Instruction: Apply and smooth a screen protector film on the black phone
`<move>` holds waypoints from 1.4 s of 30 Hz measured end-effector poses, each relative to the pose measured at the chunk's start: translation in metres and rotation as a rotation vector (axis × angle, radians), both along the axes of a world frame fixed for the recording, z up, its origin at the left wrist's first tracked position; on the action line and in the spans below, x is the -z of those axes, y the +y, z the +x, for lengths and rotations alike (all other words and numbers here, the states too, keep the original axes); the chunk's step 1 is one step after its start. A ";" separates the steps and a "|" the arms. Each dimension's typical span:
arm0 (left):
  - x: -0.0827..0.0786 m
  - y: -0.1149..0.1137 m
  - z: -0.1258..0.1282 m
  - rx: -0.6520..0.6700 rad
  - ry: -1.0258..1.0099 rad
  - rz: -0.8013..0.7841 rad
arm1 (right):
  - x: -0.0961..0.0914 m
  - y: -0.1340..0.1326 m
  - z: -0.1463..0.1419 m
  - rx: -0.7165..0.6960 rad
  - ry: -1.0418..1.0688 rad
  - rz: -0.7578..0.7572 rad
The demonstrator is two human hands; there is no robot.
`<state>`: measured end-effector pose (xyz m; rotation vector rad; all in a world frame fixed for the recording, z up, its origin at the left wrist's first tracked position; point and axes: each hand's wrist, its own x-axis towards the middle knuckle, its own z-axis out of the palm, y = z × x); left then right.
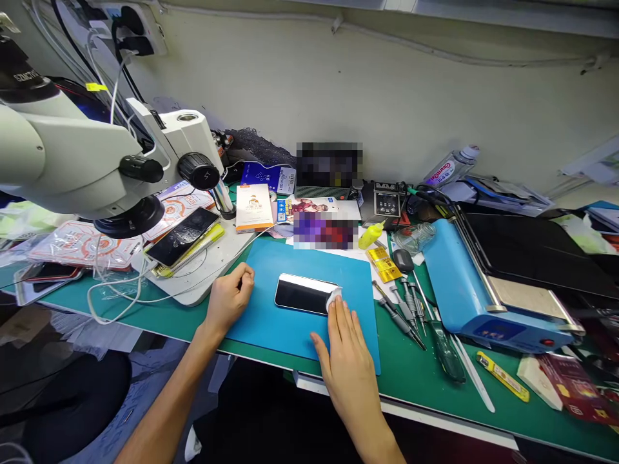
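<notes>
A smartphone [307, 295] with a dark, glossy screen and pale edge lies flat on the blue mat [271, 335]. A small white wipe [333, 296] rests on its right end. My right hand [345, 345] lies over that end, its fingers stretched out, the thumb spread away, and the fingertips pressing on the wipe. To the left of the phone, my left hand [231, 296] is closed in a fist at the mat's left edge. Nothing shows in the fist, and it does not touch the phone.
A microscope [130, 161] stands on the left, with a second phone [184, 237] on its base. Right of the mat lie several screwdrivers [403, 309], a green-handled tool [447, 351] and a yellow cutter [503, 376]. Beyond them sits a blue machine [464, 290].
</notes>
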<state>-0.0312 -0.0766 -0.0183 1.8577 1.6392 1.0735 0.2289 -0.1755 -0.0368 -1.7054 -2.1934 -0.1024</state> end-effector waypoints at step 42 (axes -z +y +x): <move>-0.002 0.000 -0.001 0.010 0.002 0.005 | -0.006 0.050 -0.001 -0.052 -0.008 -0.025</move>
